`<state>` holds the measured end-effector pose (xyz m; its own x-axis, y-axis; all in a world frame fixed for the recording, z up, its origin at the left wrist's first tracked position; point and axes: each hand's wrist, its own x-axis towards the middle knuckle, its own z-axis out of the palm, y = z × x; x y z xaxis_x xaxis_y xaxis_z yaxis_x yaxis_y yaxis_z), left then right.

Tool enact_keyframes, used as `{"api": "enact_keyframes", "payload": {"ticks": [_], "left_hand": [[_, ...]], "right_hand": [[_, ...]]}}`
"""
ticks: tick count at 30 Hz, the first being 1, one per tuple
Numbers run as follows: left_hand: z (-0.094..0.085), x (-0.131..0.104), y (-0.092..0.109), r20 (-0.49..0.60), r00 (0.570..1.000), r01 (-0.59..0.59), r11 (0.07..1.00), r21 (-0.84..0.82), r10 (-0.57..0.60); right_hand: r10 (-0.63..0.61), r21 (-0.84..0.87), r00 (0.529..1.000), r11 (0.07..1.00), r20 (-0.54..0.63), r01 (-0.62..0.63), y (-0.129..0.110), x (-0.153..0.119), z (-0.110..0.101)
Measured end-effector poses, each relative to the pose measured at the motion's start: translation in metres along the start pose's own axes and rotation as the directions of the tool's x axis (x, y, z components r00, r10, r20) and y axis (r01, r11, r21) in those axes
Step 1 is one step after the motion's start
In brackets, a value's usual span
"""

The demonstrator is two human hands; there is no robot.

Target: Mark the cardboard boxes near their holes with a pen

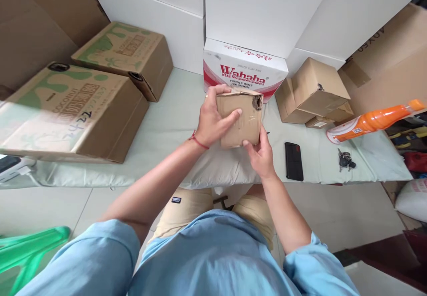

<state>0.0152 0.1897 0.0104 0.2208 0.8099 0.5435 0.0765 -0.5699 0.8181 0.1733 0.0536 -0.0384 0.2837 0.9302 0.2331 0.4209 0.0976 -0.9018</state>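
A small brown cardboard box [235, 124] with a dark, torn upper right corner is held above the pale green table cover [173, 127]. My left hand [215, 118] grips its left side, thumb lying across the face and fingers over the top edge. At the lower right edge, my right hand [262, 156] holds the same box, its thumb on the bottom edge and its other fingers partly hidden behind. Behind the held box stands a white and red Wahaba carton [245, 71].
Two coconut cartons [110, 122] [153, 64] stand at the left. Toward the right are stacked brown boxes [316, 87], an orange bottle [370, 122], a black phone [294, 161] and keys [346, 160]. A green plastic stool [36, 247] is at lower left.
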Motion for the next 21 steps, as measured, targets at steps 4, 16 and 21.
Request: {"api": "enact_keyframes", "payload": {"ticks": [4, 16, 21], "left_hand": [[0.02, 0.032, -0.03, -0.002, 1.0, -0.014, 1.0, -0.024, 0.014], [0.039, 0.027, -0.051, 0.025, 0.995, -0.095, 0.995, -0.037, 0.096], [0.032, 0.047, -0.069, 0.035, 0.989, -0.135, 0.98, -0.146, 0.142]], "right_hand": [[-0.005, 0.065, 1.0, 0.998, -0.015, 0.006, 0.011, 0.036, 0.001], [0.207, -0.625, 0.783, 0.499, -0.587, -0.6, 0.093, -0.076, -0.125], [0.369, -0.639, 0.737, 0.369, -0.566, -0.675, 0.096, -0.077, -0.125]]}}
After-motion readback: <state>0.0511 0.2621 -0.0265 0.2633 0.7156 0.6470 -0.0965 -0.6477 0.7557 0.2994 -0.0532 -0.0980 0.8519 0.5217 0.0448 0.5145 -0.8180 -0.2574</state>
